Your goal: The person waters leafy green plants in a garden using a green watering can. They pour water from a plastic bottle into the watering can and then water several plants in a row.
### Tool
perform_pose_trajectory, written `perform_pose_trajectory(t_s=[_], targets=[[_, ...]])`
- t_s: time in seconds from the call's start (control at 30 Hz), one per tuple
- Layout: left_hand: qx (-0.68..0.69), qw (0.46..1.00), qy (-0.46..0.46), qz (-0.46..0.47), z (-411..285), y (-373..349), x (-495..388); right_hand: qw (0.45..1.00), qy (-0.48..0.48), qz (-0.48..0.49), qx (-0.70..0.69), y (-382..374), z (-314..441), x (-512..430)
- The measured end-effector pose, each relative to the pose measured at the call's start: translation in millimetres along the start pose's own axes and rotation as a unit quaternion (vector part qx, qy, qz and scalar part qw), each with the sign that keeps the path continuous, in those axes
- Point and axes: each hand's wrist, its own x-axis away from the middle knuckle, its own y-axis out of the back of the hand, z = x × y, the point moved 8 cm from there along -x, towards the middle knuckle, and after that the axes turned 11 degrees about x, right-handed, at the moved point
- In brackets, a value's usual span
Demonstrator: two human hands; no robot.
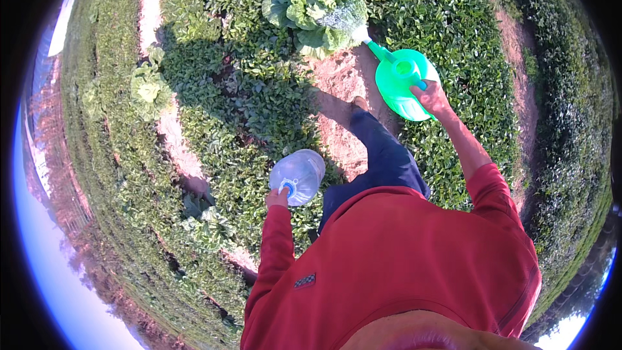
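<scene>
My right hand (434, 97) grips the handle of a green plastic watering can (406, 88). The can is tilted, its spout pointing up and left in the picture, and water sprays from the pale spout head (360, 35) onto the broad leaves of a large leafy cabbage (311, 5). At lower left my left hand (277, 198) holds a big clear plastic water bottle (305, 173) by the handle at its neck, beside a blue ring or cap. The bottle hangs over low green bushes. How much is in it I cannot tell.
Rows of low leafy bushes (452, 24) run on both sides, with bare reddish soil paths (517, 58) between them. My shoe (360, 103) is on the soil path (340, 141) below the cabbage. Another cabbage plant (148, 90) grows at the left, and more broad leaves (209, 223) show lower down.
</scene>
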Motion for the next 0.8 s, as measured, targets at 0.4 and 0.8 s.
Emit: perform_pose_trajectory(t_s=[0.4, 0.8], targets=[[-0.138, 0.977, -0.08, 0.14, -168, -125, 37, 0.991, -0.102, 0.071, 0.052, -29, 21, -85], [-0.203, 0.921, -0.249, 0.219, -215, -269, -164, 0.989, -0.141, 0.042, 0.002, -73, 57, -106]])
